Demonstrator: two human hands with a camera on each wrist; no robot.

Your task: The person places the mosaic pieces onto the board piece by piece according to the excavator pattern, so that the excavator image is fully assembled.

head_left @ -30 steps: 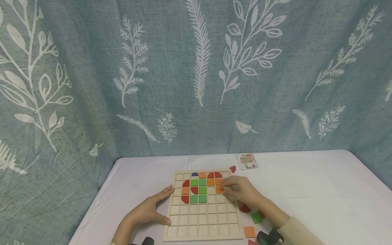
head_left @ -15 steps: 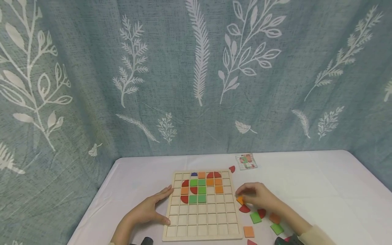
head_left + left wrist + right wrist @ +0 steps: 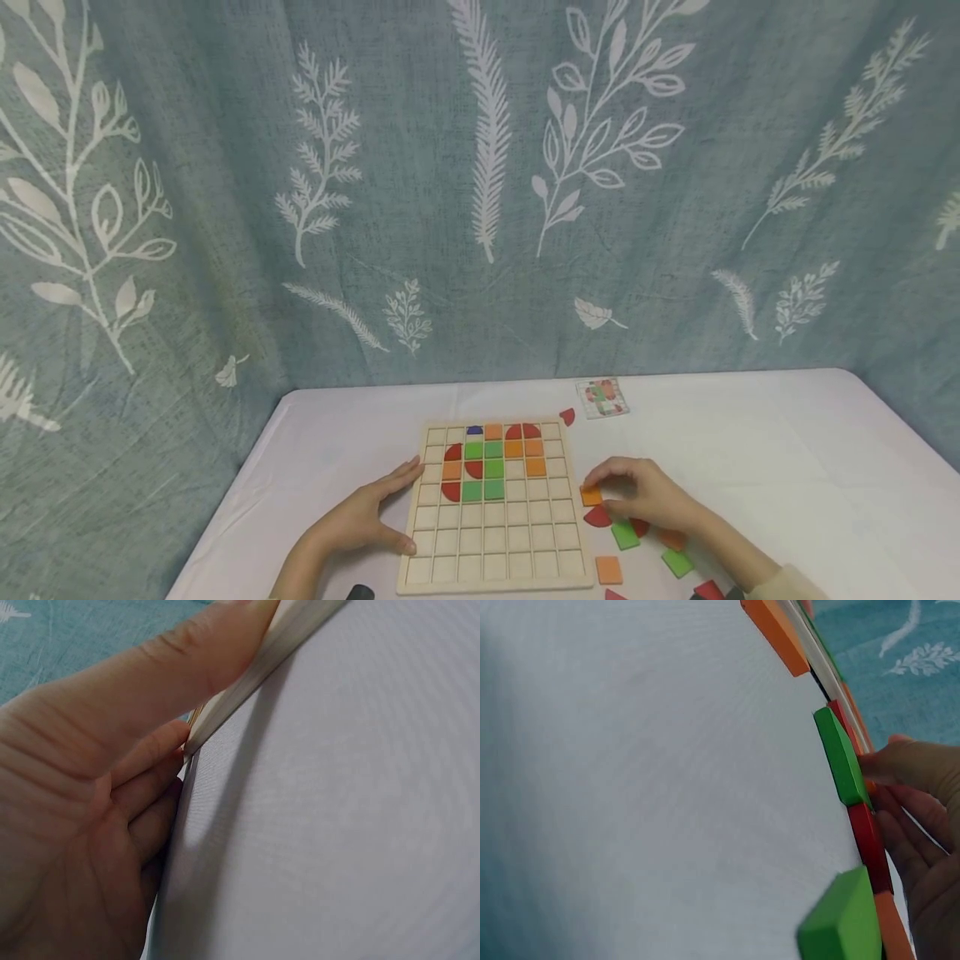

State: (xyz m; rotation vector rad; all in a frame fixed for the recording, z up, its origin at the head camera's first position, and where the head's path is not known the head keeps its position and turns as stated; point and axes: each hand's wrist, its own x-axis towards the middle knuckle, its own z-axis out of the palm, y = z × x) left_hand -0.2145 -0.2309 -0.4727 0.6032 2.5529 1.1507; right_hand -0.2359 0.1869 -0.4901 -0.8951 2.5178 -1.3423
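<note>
A wooden grid board [image 3: 495,542] lies on the white table, partly filled with square and rounded tiles. My left hand [image 3: 367,517] rests along its left edge, thumb near the front corner and fingers further back; in the left wrist view the thumb [image 3: 172,675] lies against the board's side. Just right of the board, my right hand [image 3: 648,496] has its index finger and thumb about an orange square tile [image 3: 591,496] on the table. Beside that hand lie a red quarter-round tile [image 3: 597,517] and a green square tile [image 3: 625,535], also in the right wrist view.
More loose tiles lie at the lower right, among them an orange square [image 3: 609,570] and a green square [image 3: 678,562]. Behind the board are a small red tile [image 3: 567,416] and a pattern card [image 3: 602,398]. A blue-green leaf-print curtain [image 3: 450,208] hangs behind the table.
My right hand has left the orange tile set in the board and moved right to the loose orange tile. That tile, tilted half a second ago, looks flatter now. My left hand stays put.
</note>
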